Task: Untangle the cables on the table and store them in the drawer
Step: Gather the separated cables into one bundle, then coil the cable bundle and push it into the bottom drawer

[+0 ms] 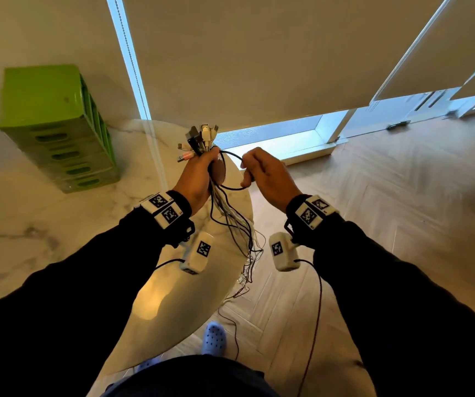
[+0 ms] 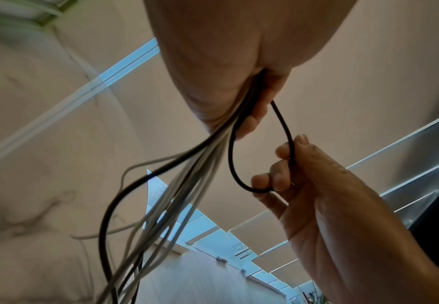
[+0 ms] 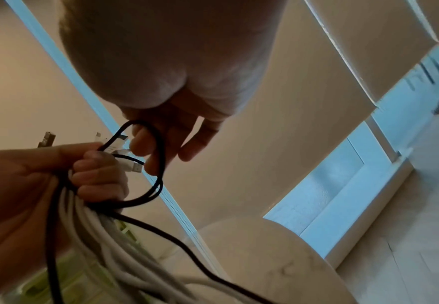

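Observation:
My left hand (image 1: 202,174) grips a bundle of white and black cables (image 1: 232,224) above the table's right edge. Their USB plugs (image 1: 202,138) fan out above my fist, and the loose ends hang down past the rim toward the floor. A loop of one black cable (image 1: 232,156) arcs out of the bundle to my right hand (image 1: 255,174), whose curled fingers (image 2: 280,176) hold it close beside the left hand. In the right wrist view the black loop (image 3: 158,164) passes round my right fingers (image 3: 145,144) next to the left fist (image 3: 96,174). The green drawer unit (image 1: 56,127) stands at the table's far left.
The round marble table (image 1: 59,224) lies below and to the left of my hands. Wooden floor (image 1: 388,210) spreads to the right, with a window sill and roller blinds (image 1: 259,53) beyond. My foot in a light blue shoe (image 1: 215,338) stands under the table's edge. Thin sensor wires hang from my wrists.

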Motion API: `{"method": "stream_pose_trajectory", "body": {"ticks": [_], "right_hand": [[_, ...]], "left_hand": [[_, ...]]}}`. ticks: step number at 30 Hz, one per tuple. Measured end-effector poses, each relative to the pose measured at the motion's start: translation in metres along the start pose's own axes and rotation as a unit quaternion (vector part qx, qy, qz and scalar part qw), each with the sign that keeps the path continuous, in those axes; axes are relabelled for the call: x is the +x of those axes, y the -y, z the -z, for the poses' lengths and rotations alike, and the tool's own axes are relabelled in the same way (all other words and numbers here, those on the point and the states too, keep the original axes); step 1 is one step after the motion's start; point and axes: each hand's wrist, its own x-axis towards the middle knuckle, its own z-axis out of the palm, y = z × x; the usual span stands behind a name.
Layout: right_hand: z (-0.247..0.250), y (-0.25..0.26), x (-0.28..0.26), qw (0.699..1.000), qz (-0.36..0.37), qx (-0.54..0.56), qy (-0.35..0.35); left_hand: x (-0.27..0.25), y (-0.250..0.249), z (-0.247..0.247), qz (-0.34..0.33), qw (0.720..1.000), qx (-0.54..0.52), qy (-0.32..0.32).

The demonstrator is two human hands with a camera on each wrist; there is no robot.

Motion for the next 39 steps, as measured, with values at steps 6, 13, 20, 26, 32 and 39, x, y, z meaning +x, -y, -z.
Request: {"method": "stream_pose_trajectory", "body": {"ticks": [6,13,20,26,32,39], "right_hand": [[-0.006,0.013,0.002,0.996,0.016,0.026,0.088],[0.014,-0.029,-0.010,0.974,-0.014,-0.189,0.128],[0.042,-0.058,-0.028,0.933,-0.077,-0.304,0.175],[0.012,-0.008,0.016,0.995,-0.057,-0.018,0.083],[-0.001,0.024,0.019,0.996,-0.077,0.037,0.015],[0.030,-0.003,-0.004,0.975,-0.066,-0.184,0.109]], "left_hand": [[0.006,-0.002,0.008,0.003,0.995,-0.069,-0.072],[0.012,-0.012,0.007,-0.001,0.991,-0.120,-0.064],[-0.002,-0.012,-0.006,0.017,0.997,-0.069,0.040],[-0.013,0.000,-0.014,0.020,0.991,0.022,0.130],[-0.009,-0.003,-0.006,0.014,0.997,-0.006,0.072],[0.002,-0.002,-0.008,0.001,0.997,-0.047,0.059]]}}
